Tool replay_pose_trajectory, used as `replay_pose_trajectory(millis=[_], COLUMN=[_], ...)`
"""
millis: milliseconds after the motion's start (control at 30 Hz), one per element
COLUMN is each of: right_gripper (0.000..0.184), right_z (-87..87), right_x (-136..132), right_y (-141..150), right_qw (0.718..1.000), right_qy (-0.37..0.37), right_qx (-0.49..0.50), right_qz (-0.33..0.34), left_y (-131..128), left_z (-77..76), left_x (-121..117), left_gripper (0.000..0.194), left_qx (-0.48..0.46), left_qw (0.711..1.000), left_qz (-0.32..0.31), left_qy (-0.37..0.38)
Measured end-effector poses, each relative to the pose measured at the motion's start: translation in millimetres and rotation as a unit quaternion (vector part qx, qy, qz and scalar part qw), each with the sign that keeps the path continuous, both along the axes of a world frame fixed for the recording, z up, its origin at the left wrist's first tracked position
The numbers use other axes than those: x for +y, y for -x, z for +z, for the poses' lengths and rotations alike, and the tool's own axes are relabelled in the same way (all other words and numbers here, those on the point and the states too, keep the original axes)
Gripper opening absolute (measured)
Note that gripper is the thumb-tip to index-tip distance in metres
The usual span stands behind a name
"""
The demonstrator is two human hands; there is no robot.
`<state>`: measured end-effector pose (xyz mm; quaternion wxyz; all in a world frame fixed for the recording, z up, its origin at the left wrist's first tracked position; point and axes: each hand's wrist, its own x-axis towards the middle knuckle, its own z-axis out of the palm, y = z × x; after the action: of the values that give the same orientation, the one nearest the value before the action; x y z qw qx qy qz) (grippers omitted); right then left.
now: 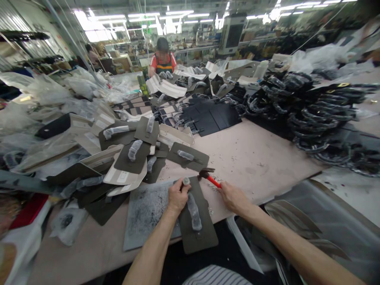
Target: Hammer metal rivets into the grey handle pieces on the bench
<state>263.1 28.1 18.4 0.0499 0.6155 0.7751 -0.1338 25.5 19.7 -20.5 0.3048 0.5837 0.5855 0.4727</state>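
Observation:
My left hand (178,194) is closed around a short metal punch (186,181), held upright over the upper end of a dark olive panel (200,209). A handle wrapped in clear plastic (194,211) is fixed along that panel. The panel lies partly on a grey, worn board (145,213), its lower end reaching past the table edge. To the right, my right hand (233,196) grips a hammer (211,177) by its red handle. The dark hammer head is just right of the punch, apart from it.
Similar panels with wrapped handles (133,152) are heaped on the left. Flat black pieces (210,114) lie at the back, and black wrapped handles (317,114) are stacked at right. Small scraps dot the pinkish table (237,158). A person (162,59) is across the table.

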Motion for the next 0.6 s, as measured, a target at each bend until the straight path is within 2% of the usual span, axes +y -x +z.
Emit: replay_pose_trajectory(millis=[67,133,167,267,367,500,600], right_gripper=[0.026,0.035,0.039,0.047,0.044,0.039,0.033], right_z=[-3.9,2.4,7.3,19.2,19.7,14.0,18.8], right_x=[-4,-14,-22,-50,-72,-73,-52], right_y=[11,30,43,81,105,100,77], right_qw=[0.998,0.988,0.982,0.974,0.981,0.982,0.955], right_qy=[-0.063,-0.124,-0.131,-0.038,0.055,0.054,0.021], right_qx=[0.021,0.092,0.139,0.219,0.176,0.182,0.289], right_qz=[-0.006,-0.007,-0.001,0.045,0.062,0.007,-0.070], left_y=[0,1,1,0,0,8,26], left_z=[-1.0,-2.3,-2.8,-3.6,-2.8,0.1,0.5], left_x=[0,0,0,2,5,7,1], left_gripper=[0.015,0.015,0.015,0.017,0.020,0.024,0.031], left_qx=[-0.004,-0.010,-0.016,-0.045,-0.110,-0.193,-0.199], left_qw=[1.000,1.000,1.000,0.999,0.992,0.973,0.962], left_qz=[0.008,0.014,0.016,0.024,0.058,0.127,0.188], left_qy=[0.001,0.003,0.005,0.017,0.028,0.008,-0.007])
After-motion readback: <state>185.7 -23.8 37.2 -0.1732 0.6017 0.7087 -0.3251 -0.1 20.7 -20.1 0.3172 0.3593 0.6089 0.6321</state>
